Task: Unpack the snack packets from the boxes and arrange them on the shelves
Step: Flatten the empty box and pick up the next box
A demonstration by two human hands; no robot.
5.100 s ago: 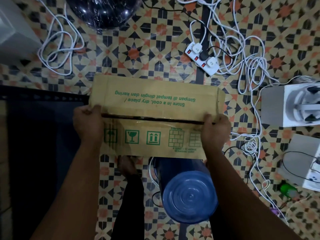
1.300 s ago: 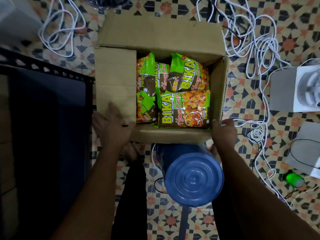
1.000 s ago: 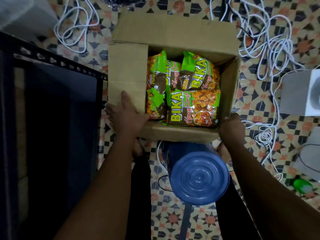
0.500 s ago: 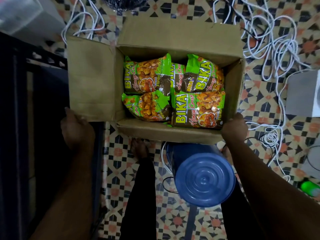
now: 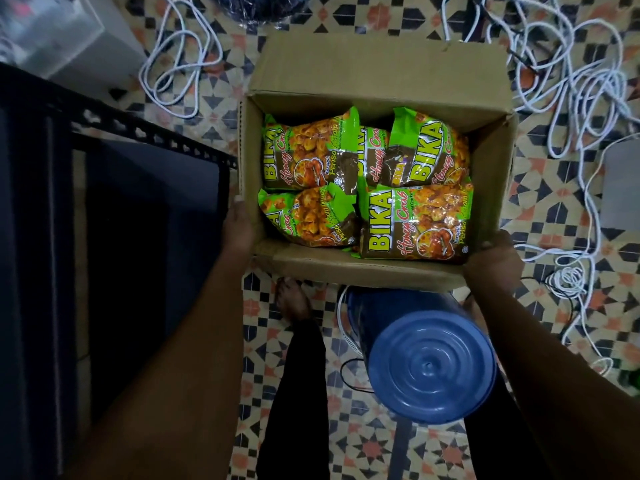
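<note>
Patterned floor tiles [image 5: 561, 209] carry everything: dark shelves [image 5: 145, 216] at left, then the cardboard box [image 5: 377, 64], its left flap now folded down. Left hand [image 5: 239, 226] and right hand [image 5: 493, 261] grip its near corners, fingers curled; snack packets [image 5: 412, 220] lie exposed, ready for lifting.

Matt cardboard box [image 5: 377, 67] (glossy packets [image 5: 414, 223])

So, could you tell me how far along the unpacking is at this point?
Done: the cardboard box is open. In hand: the left hand and right hand grip its near corners. Left: all snack packets lie inside; none seen on the dark shelf.
</note>
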